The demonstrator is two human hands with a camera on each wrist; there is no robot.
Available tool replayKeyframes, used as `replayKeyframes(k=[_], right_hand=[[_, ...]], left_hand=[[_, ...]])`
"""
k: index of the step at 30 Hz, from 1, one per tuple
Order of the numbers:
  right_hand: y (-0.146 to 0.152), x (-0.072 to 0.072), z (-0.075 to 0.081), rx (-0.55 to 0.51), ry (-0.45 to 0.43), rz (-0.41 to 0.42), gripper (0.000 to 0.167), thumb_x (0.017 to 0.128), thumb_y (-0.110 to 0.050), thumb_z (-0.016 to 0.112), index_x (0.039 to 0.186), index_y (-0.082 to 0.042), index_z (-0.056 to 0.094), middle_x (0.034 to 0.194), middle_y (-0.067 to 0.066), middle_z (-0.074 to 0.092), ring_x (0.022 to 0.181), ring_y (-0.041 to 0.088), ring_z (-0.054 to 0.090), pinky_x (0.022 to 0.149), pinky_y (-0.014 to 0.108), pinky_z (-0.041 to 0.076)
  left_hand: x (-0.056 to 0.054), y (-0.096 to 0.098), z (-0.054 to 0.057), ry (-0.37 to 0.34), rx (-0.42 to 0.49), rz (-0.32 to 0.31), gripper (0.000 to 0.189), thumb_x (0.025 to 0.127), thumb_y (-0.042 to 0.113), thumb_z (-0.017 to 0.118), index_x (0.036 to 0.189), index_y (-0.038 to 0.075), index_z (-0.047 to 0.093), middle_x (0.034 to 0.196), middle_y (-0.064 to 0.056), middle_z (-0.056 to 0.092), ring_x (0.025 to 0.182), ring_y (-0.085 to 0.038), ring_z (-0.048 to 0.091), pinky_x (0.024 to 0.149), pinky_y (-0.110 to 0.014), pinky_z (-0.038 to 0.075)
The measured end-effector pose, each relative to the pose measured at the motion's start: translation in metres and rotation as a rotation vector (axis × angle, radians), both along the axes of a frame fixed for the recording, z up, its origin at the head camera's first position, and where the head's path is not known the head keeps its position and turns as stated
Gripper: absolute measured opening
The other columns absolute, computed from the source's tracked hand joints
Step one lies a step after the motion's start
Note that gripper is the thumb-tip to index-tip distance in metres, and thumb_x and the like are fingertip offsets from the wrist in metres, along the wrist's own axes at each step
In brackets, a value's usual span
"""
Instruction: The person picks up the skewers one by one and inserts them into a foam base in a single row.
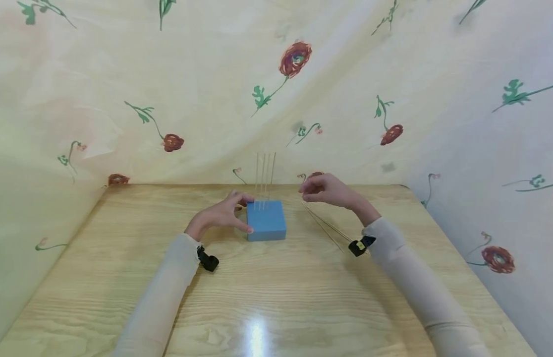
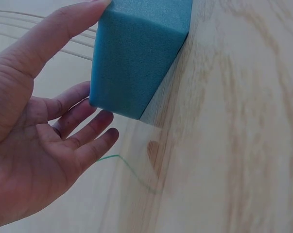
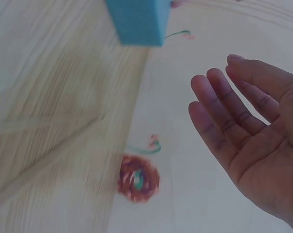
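A blue foam block (image 1: 266,224) sits on the wooden table, with several thin wooden sticks (image 1: 264,173) standing upright in its top toward the back left. My left hand (image 1: 220,213) grips the block from its left side, thumb at the near corner and fingers at the far one. In the left wrist view, the thumb presses an edge of the block (image 2: 136,63) and the lower fingers curl loosely beside it. To the right, my right hand (image 1: 327,191) hovers with relaxed, slightly bent fingers. The right wrist view shows nothing in that hand (image 3: 263,126).
Loose thin sticks (image 1: 327,225) lie on the table (image 1: 241,297) below my right hand, slanting toward the right wrist. A cloth with printed red flowers (image 1: 205,74) hangs behind the table's back edge and along both sides.
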State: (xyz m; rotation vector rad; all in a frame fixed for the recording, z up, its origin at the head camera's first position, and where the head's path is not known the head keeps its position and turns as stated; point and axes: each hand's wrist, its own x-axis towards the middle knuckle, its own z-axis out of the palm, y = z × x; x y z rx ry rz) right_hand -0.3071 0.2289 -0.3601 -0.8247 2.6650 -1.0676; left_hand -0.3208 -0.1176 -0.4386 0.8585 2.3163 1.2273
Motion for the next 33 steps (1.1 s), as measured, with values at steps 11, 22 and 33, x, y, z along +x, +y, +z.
replayKeyframes(k=[11,22,33], right_hand=[[0.047,0.006,-0.016,0.259,-0.075,0.010,0.020,0.095,-0.004,0.068,0.113,0.004,0.071,0.098,0.011,0.073,0.091,0.019,0.067,0.080,0.031,0.056],[0.066,0.008,-0.038,0.271,-0.147,-0.015,0.016,0.092,-0.001,0.069,0.108,0.002,0.073,0.093,0.014,0.072,0.082,0.019,0.064,0.070,0.026,0.052],[0.068,0.002,-0.051,0.258,-0.121,-0.042,0.014,0.088,-0.001,0.075,0.102,0.001,0.074,0.088,0.011,0.073,0.079,0.015,0.063,0.068,0.023,0.051]], left_hand=[[-0.002,-0.004,0.000,0.004,0.001,0.004,0.089,0.079,0.025,0.089,0.151,0.010,0.040,0.151,-0.013,0.027,0.144,-0.034,0.034,0.119,-0.054,0.033],[-0.004,-0.004,0.002,0.012,0.002,-0.009,0.089,0.080,0.023,0.089,0.152,0.009,0.038,0.152,-0.013,0.025,0.144,-0.034,0.033,0.119,-0.054,0.033],[-0.004,-0.003,0.001,0.009,0.010,-0.026,0.088,0.081,0.025,0.088,0.152,0.008,0.038,0.152,-0.015,0.024,0.143,-0.035,0.033,0.118,-0.055,0.033]])
